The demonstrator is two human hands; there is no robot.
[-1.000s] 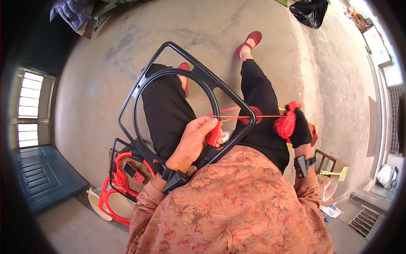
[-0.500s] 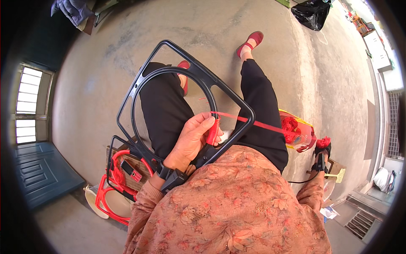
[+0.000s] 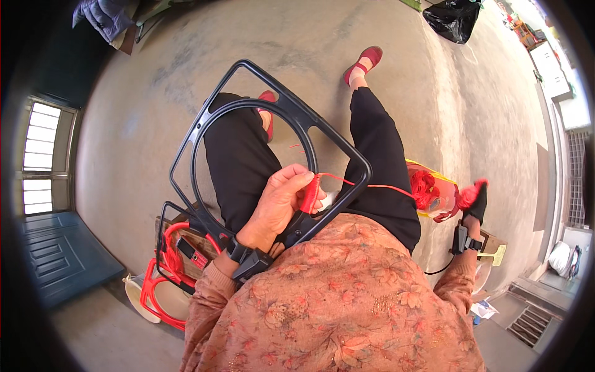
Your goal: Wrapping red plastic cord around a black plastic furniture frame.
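Across my lap rests a black frame (image 3: pixel 308 119) with a round ring inside an angular outer rim. My left hand (image 3: pixel 277 199) is closed on the ring's near right part, its thumb pressing on a red cord wrapping (image 3: pixel 310 193) wound tightly around it. From that wrapping a loose red cord (image 3: pixel 387 186) runs right, over the outer rim and my thigh. Out to the far right, my right hand (image 3: pixel 476 208), in a black glove, is closed on a bundle of red cord (image 3: pixel 471 193); its fingers are partly hidden.
A red and yellow bag (image 3: pixel 443 186) with red cord inside stands beside my right leg. At my left lie a red frame (image 3: pixel 149 291), another black frame (image 3: pixel 162 226) and a phone (image 3: pixel 192 252). A black plastic bag (image 3: pixel 454 20) sits on the floor at the far right.
My right hand has moved slightly up and outward with the cord bundle. The cord, straight and blurred before, now sags in a thin curve. My left hand stays at the wrapping.
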